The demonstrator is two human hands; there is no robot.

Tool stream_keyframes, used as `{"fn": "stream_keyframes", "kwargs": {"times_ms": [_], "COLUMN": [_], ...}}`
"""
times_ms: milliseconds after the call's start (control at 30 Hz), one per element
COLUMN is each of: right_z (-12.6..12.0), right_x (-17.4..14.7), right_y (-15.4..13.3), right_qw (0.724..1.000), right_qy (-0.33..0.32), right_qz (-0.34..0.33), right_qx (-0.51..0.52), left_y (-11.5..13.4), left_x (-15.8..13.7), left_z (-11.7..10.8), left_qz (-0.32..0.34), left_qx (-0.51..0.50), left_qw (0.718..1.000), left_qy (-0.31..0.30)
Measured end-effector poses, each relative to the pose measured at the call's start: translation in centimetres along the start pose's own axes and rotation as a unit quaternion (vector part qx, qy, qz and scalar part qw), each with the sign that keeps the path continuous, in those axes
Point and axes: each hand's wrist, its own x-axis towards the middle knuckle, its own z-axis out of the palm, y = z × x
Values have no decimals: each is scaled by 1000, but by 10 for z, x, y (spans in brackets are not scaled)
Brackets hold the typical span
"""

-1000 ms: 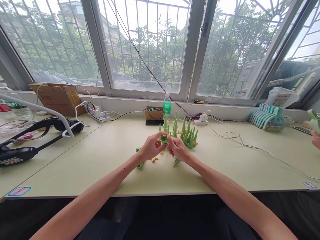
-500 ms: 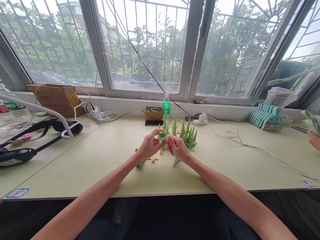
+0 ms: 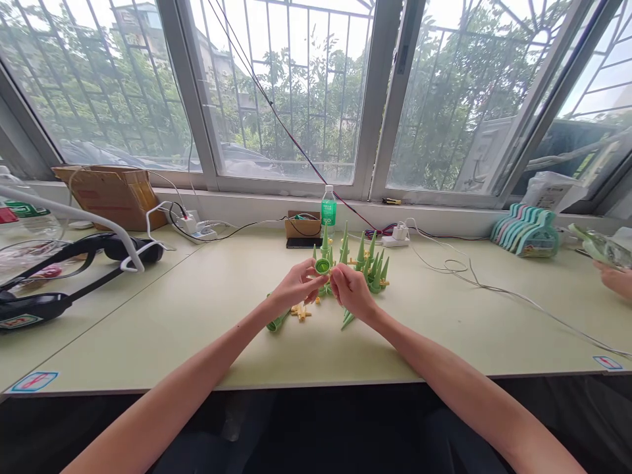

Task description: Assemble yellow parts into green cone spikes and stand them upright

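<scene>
Fingers (image 3: 316, 284) of my left hand (image 3: 290, 289) grip a green piece (image 3: 322, 267) above the surface (image 3: 197, 336), its round hollow end turned toward my view. Fingers of my right hand (image 3: 354, 289) are closed at the piece's right edge; I cannot tell what they pinch. Upright green cones (image 3: 376, 276) stand beyond both hands. Yellow fittings (image 3: 301, 314) lie below my left hand, near a tipped green tube (image 3: 275, 323).

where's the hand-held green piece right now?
Head view, near centre: the green piece is held by the left hand, open end showing, right hand close on its right, green bottle beyond.
</scene>
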Motion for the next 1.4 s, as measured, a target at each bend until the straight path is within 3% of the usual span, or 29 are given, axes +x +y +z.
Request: {"fn": "stream_keyframes", "kwargs": {"times_ms": [100, 300, 467, 800, 1400], "right_z": [-2, -3, -2, -2, -3], "right_x": [0, 0, 0, -1, 1], "right_y": [-1, -3, 0, 3, 4], "right_qw": [1000, 1000, 999, 999, 999], "right_qy": [7, 8, -13, -22, -44], "right_qz": [-10, -14, -27, -32, -9], "right_qx": [-12, -24, -33, -13, 5], "left_y": [5, 5, 3, 2, -4], "left_x": [-1, 1, 1, 0, 1], "left_z": [1, -2, -2, -5, -8], "left_qz": [-26, -62, -79, -62, -32], "left_qx": [-36, -108, -105, -141, -114], "left_qw": [998, 992, 991, 986, 990], "left_qy": [-35, -17, -36, -67, -69]}}
